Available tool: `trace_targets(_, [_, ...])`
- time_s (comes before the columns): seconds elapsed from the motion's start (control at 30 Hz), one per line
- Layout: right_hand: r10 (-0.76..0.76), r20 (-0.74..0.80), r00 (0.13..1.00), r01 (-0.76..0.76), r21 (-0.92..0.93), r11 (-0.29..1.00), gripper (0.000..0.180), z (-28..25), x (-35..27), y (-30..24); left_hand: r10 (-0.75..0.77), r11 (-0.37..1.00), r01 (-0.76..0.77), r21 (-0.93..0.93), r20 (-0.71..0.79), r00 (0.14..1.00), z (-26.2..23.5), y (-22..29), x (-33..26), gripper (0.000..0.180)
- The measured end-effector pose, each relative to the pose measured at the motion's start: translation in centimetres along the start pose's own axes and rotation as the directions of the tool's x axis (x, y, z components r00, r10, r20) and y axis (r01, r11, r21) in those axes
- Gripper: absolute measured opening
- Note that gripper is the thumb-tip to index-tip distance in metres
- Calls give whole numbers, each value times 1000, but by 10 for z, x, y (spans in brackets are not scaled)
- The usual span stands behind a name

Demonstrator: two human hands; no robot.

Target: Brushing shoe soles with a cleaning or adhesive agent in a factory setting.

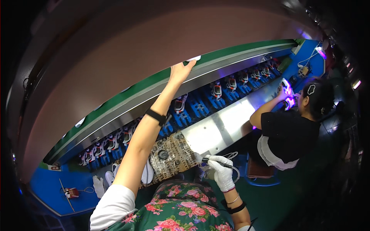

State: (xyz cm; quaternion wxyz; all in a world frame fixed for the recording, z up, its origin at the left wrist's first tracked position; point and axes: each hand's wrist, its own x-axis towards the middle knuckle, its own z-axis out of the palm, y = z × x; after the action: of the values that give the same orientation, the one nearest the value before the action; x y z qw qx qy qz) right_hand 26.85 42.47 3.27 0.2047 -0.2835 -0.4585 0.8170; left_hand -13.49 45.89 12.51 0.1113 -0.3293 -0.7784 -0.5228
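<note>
Near: R hand, w/ white glove, pinches a dark-handled tool near the edge of the taped pad. Farther: bare L hand is at a white item on the green belt, under the brown hood; fingertips partly hidden, so I cannot tell if it grips.

Shoe factory, production line. Athletic-style shoes are standing in a long row on blue holders. A green band is extending beneath a brown hood. A bare metal worktop is running alongside. A co-worker is handling purple-lit pieces; the white-gloved right hand is gripping a slim black-handled tool.
</note>
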Motion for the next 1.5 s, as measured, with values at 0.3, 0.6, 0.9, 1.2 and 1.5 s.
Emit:
trace_targets(0.3, [33, 11, 999, -34, 41, 999, 17, 3, 1, 12, -293, 325, 158, -932, 59, 954, -28, -3, -8, 23])
trace_targets(0.6, [14, -28, 1000, -10, 143, 990, 16, 22, 3, 13, -128, 150, 618, -772, 605, 786, -159, 24, -190, 92])
trace_targets(0.9, [-139, 178, 974, 148, -36, 988, 19, 98, -13, -26, -433, -119, 852, -509, 799, 417, -194, 0, -349, 77])
trace_targets(1.2, [-447, 406, 797, 596, -414, 688, 22, 147, -12, -21, -243, -677, 533, -508, 837, 490, -180, 30, -334, 111])
trace_targets(1.5, [-573, 710, 409, 880, -473, 42, 29, 176, -7, -13, -449, -163, 735, -659, 713, 539, -186, 34, -347, 95])
